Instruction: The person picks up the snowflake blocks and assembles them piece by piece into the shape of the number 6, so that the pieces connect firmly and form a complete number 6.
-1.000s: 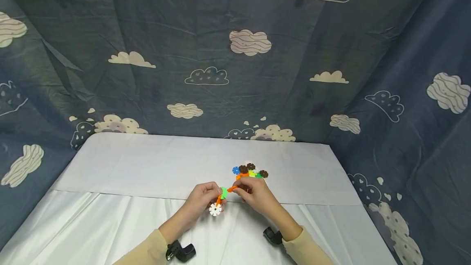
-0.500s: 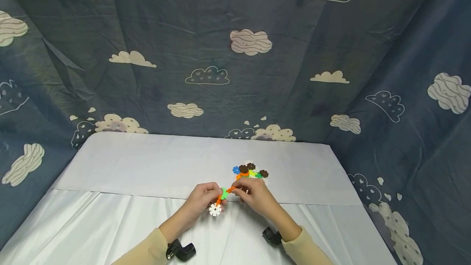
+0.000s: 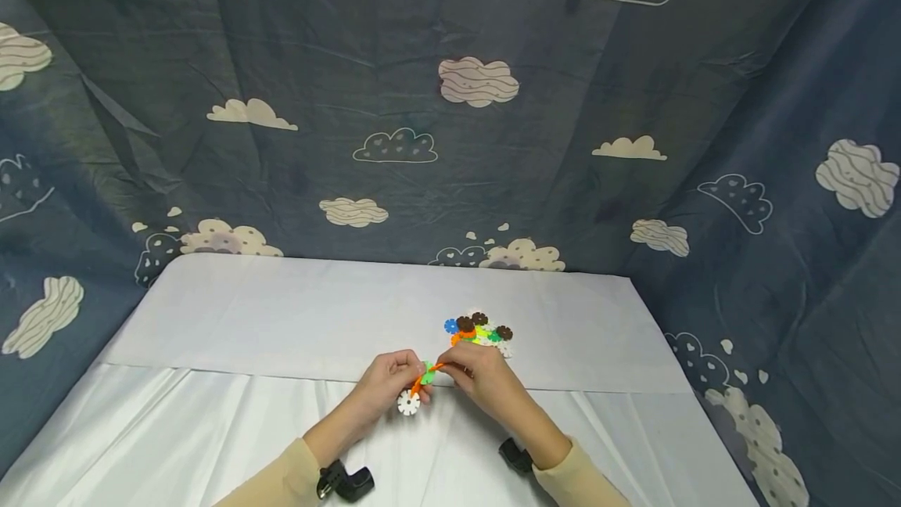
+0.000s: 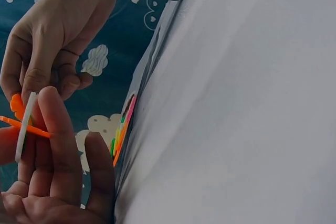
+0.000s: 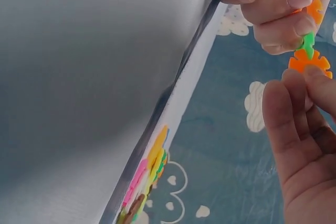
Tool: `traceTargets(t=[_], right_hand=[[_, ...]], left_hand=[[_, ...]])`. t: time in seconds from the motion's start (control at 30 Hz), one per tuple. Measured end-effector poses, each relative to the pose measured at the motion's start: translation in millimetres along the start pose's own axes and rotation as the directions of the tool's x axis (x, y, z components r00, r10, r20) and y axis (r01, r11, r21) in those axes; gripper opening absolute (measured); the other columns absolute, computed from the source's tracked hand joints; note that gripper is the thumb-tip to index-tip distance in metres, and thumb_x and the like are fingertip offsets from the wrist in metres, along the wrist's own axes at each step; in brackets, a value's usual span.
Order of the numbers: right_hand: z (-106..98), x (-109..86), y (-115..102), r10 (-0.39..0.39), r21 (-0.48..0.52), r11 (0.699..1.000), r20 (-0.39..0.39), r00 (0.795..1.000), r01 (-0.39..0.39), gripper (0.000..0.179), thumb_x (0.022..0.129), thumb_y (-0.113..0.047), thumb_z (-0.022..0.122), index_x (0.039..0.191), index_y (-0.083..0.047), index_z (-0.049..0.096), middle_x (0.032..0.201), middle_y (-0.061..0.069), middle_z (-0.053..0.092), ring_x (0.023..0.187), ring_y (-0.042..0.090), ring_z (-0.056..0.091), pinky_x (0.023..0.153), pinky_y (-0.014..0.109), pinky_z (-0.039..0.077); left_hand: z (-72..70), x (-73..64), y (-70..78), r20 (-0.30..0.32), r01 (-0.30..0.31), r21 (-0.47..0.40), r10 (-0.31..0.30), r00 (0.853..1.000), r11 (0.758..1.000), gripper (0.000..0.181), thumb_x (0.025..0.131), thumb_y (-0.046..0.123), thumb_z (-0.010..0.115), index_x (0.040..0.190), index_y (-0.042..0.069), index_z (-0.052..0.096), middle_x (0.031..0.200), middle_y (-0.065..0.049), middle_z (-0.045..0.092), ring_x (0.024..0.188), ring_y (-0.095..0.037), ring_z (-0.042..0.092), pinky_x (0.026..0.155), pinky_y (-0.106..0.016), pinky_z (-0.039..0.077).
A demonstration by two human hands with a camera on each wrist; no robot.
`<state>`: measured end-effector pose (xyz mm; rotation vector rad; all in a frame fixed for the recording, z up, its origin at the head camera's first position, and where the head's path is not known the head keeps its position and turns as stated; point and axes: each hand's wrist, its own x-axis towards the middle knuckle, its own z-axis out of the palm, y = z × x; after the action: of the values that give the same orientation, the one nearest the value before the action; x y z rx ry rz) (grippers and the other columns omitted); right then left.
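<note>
A short chain of notched plastic discs hangs between my hands above the white table. At its lower end is a white disc (image 3: 408, 403), followed by an orange disc (image 5: 315, 11) and a green disc (image 3: 428, 373). My left hand (image 3: 383, 383) pinches the chain near the green disc. With thumb and fingers my right hand (image 3: 487, 376) pinches another orange disc (image 5: 310, 62), whose edge meets the green one in the right wrist view. Fingertips cover part of the discs, so how deep their notches sit is hidden.
Beyond my right hand, a pile of loose notched discs (image 3: 479, 329) in brown, blue, yellow, green, orange and white lies on the white tablecloth (image 3: 296, 319). A dark curtain (image 3: 394, 186) with cloud prints stands behind and at both sides.
The right hand's orange disc has come leftward from a small gap to meet the green disc. Both the right hand and that disc have since shifted slightly left and down.
</note>
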<state>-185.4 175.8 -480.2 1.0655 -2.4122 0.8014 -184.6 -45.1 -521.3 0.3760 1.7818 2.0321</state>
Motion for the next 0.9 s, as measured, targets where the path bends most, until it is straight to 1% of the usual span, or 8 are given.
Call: traceTargets(t=[0.23, 0.37, 0.4, 0.47, 0.57, 0.63, 0.77, 0.9], right_hand=[[1, -2.1, 6, 0.116, 0.072, 0.990, 0.047, 0.992, -0.119, 0.019, 0.095, -0.004, 0.079, 0.113, -0.010, 0.077, 0.094, 0.001, 0.078, 0.073, 0.003, 0.064, 0.065, 0.016, 0.056], [-2, -2.8, 16, 0.268, 0.158, 0.949, 0.058, 0.962, -0.274, 0.023, 0.098, -0.004, 0.075, 0.121, -0.007, 0.074, 0.099, 0.005, 0.078, 0.070, 0.008, 0.067, 0.064, 0.020, 0.057], [-4, -3.1, 20, 0.332, 0.195, 0.921, 0.054, 0.942, -0.336, 0.021, 0.098, -0.005, 0.074, 0.119, -0.006, 0.074, 0.099, 0.007, 0.078, 0.068, 0.010, 0.067, 0.063, 0.021, 0.057], [-9, -3.9, 31, 0.474, 0.297, 0.834, 0.047, 0.880, -0.465, 0.017, 0.100, -0.005, 0.072, 0.117, -0.004, 0.073, 0.098, 0.012, 0.077, 0.064, 0.016, 0.067, 0.060, 0.024, 0.057], [-18, -7.9, 55, 0.654, 0.409, 0.677, 0.048, 0.755, -0.612, 0.021, 0.103, -0.009, 0.070, 0.122, -0.002, 0.070, 0.097, 0.019, 0.074, 0.061, 0.021, 0.064, 0.055, 0.026, 0.056], [-24, -11.8, 72, 0.729, 0.420, 0.607, 0.044, 0.683, -0.675, 0.025, 0.103, -0.013, 0.069, 0.126, -0.003, 0.069, 0.093, 0.020, 0.070, 0.059, 0.021, 0.062, 0.052, 0.026, 0.054], [-29, -20.3, 99, 0.797, 0.331, 0.560, 0.036, 0.603, -0.760, 0.029, 0.103, -0.020, 0.070, 0.129, -0.006, 0.069, 0.082, 0.011, 0.066, 0.053, 0.016, 0.055, 0.046, 0.024, 0.045], [-28, -26.0, 113, 0.823, 0.228, 0.534, 0.082, 0.563, -0.814, 0.035, 0.103, -0.023, 0.070, 0.134, -0.007, 0.069, 0.067, 0.002, 0.059, 0.045, 0.012, 0.049, 0.043, 0.024, 0.043]], left_hand=[[2.4, 2.6, -3.1, 0.036, 0.026, -0.053, -0.024, 0.999, 0.998, 0.014, 0.116, 0.021, 0.042, 0.119, 0.007, 0.046, 0.098, -0.003, 0.077, 0.079, -0.012, 0.075, 0.077, -0.029, 0.063], [3.0, 3.7, -3.7, 0.024, 0.046, -0.141, -0.043, 0.999, 0.989, 0.018, 0.116, 0.013, 0.033, 0.132, 0.006, 0.032, 0.102, -0.007, 0.069, 0.084, -0.015, 0.071, 0.079, -0.032, 0.063], [3.0, 4.3, -4.0, 0.019, 0.051, -0.166, -0.049, 0.999, 0.985, 0.018, 0.115, 0.011, 0.031, 0.132, 0.007, 0.029, 0.101, -0.007, 0.066, 0.085, -0.015, 0.070, 0.080, -0.033, 0.063], [2.8, 5.2, -4.0, 0.013, 0.054, -0.212, -0.052, 0.999, 0.976, 0.017, 0.112, 0.007, 0.029, 0.129, 0.008, 0.026, 0.099, -0.006, 0.061, 0.087, -0.016, 0.067, 0.082, -0.035, 0.063], [2.3, 6.2, -4.9, 0.001, 0.054, -0.257, -0.055, 0.998, 0.965, 0.020, 0.108, 0.002, 0.027, 0.125, 0.011, 0.024, 0.095, -0.005, 0.055, 0.087, -0.018, 0.061, 0.083, -0.037, 0.062], [2.2, 6.0, -4.7, -0.004, 0.051, -0.264, -0.054, 0.999, 0.963, 0.024, 0.106, 0.001, 0.028, 0.128, 0.010, 0.026, 0.094, -0.004, 0.052, 0.087, -0.019, 0.058, 0.083, -0.037, 0.061], [1.4, 5.0, -3.0, 0.005, 0.044, -0.247, -0.044, 0.999, 0.968, 0.043, 0.104, 0.001, 0.031, 0.147, -0.003, 0.032, 0.095, -0.002, 0.050, 0.089, -0.018, 0.053, 0.082, -0.035, 0.058], [1.0, 4.6, -1.0, 0.036, 0.047, -0.242, -0.040, 0.999, 0.969, 0.052, 0.106, 0.005, 0.031, 0.156, -0.007, 0.032, 0.095, -0.001, 0.048, 0.090, -0.016, 0.050, 0.081, -0.032, 0.056]])
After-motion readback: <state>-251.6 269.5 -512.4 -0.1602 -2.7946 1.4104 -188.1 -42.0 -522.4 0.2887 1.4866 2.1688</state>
